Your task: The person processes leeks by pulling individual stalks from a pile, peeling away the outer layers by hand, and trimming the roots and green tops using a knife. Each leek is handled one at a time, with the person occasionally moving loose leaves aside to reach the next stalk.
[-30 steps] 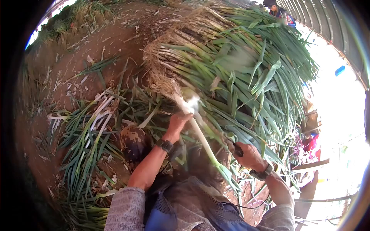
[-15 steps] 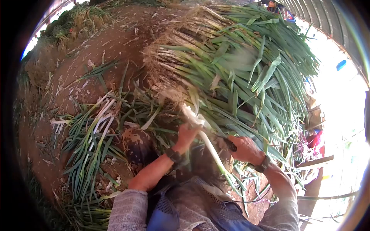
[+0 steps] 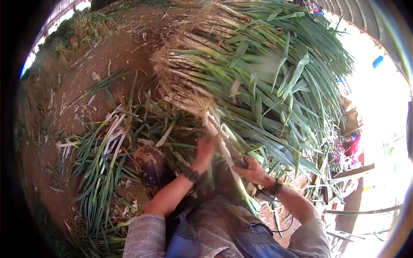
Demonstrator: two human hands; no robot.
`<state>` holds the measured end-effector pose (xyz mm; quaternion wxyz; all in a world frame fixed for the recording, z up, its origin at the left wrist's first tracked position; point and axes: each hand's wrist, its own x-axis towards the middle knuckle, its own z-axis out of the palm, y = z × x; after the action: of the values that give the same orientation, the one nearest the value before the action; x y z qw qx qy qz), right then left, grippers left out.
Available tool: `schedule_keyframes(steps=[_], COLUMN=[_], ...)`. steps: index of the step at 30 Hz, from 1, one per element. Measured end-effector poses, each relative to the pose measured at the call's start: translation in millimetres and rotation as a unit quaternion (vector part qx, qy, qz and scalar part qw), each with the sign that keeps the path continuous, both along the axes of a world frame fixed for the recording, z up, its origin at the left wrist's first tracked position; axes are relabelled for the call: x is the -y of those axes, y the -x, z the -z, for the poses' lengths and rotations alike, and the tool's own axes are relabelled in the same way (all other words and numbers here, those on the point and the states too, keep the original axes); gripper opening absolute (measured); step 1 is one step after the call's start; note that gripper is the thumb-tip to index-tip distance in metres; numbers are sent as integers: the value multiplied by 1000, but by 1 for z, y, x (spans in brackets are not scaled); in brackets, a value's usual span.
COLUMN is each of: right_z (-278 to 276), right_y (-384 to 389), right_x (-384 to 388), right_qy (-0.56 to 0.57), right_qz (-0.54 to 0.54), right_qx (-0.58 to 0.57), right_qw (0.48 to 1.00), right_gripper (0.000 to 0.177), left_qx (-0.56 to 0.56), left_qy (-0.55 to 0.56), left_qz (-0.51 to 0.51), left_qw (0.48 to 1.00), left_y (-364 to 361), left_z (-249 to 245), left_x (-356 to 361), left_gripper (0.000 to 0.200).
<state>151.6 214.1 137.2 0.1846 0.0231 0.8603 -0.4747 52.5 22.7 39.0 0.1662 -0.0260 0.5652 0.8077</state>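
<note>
My left hand [image 3: 207, 147] grips the white shaft of a long green onion stalk [image 3: 226, 153], just below its rooty end. The stalk runs down toward my lap, and its green leaves hang by my chest. Close on its right side, my right hand [image 3: 254, 172] is closed around a dark knife handle [image 3: 241, 162]; the blade is hidden against the stalk. Both wrists wear dark bands. Straight ahead lies a big pile of uncut green onions [image 3: 258, 73], roots facing me.
A loose heap of stalks and leaves [image 3: 103, 150] lies on the bare red soil [image 3: 107, 51] to the left. A camouflage-patterned boot or knee [image 3: 150, 163] is beside my left arm. Someone in red [image 3: 352, 146] sits far right, by wooden planks [image 3: 350, 172].
My right hand with the knife has moved left and up against the stalk. My left hand stays gripped on the shaft, now held closer to my body.
</note>
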Motion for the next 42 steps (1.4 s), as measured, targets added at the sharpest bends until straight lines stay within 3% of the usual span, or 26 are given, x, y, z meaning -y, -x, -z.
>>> schedule_keyframes(steps=[3,5,7,12,14,15,17,20,21,23,26,27,28,29,30,31,32,33,35,36,37,38,39,40,41,42], right_z=[-9,-8,-20,-29,-47,-52,-45,-36,-38,-41,-47,-53,-63,-67,-64,-62,-62,-63,-34,-15,-30,-25,-21,-24,-27,-29], right_y=[8,12,6,-5,-13,-14,-22,-27,-30,-36,-39,-42,-42,-52,-64,-72,-74,-73,-45,-28,-11,3,15,26,37,42], right_x=[10,-4,-11,-42,-42,-41,-46,-61,-63,-71,-73,-70,-69,-66,-64,-65,-73,-65,-68,-64,-45,-38,-32,-24,-14,-5], right_qy=[-86,57,187,194,186,178,182,133,134,189,179,199,135,130,160,189,96,58,113,39,72,84,92,93,71,45], right_qz=[-23,9,28,-7,6,17,44,23,25,31,30,45,17,13,24,40,28,128,67,9,17,15,14,10,12,15], right_qx=[-8,162,117,227,244,258,252,242,242,246,223,230,225,178,129,83,107,152,99,-43,-26,3,33,35,34,33], right_qw=[996,985,975,954,952,950,949,961,961,950,958,952,965,975,978,978,989,978,986,998,997,996,995,995,997,998], right_gripper=[42,48,58,58,61,63,69,76,76,76,70,68,62,57,56,55,56,59,63,66,61,56,51,51,44,38], left_qx=[-43,20,-32,-197,-157,-157,-128,-169,-168,-295,-544,-436,-438,-266,-272,-285,-184,-181,-152,-210,-292,-269,-299,-218,-514,-409], left_qy=[8,-43,5,33,-14,-14,-27,27,27,163,204,250,447,221,59,237,369,486,656,636,600,456,440,442,417,333], left_qz=[-26,8,-32,-107,67,66,231,253,256,355,28,88,-13,-219,-294,-313,-294,-325,-241,-322,-424,-294,-238,-131,-44,1], left_qw=[999,999,999,974,985,985,964,952,952,872,813,860,780,912,914,874,862,791,699,669,612,796,812,860,748,849], left_y=[1,2,10,8,7,11,24,15,22,41,75,116,153,178,216,286,243,254,234,235,210,162,160,119,74,34], left_z=[-2,-22,-13,-28,-44,-37,-17,-84,-81,-72,-80,-87,-115,-130,-143,-139,-197,-209,-237,-209,-191,-195,-138,-112,-84,-75], left_x=[1,12,14,3,11,15,20,31,34,47,64,95,143,203,252,347,346,372,361,343,287,230,198,144,103,59], left_gripper=[39,37,33,35,36,36,33,31,31,26,19,21,24,27,42,52,59,64,65,59,57,48,35,25,26,25])
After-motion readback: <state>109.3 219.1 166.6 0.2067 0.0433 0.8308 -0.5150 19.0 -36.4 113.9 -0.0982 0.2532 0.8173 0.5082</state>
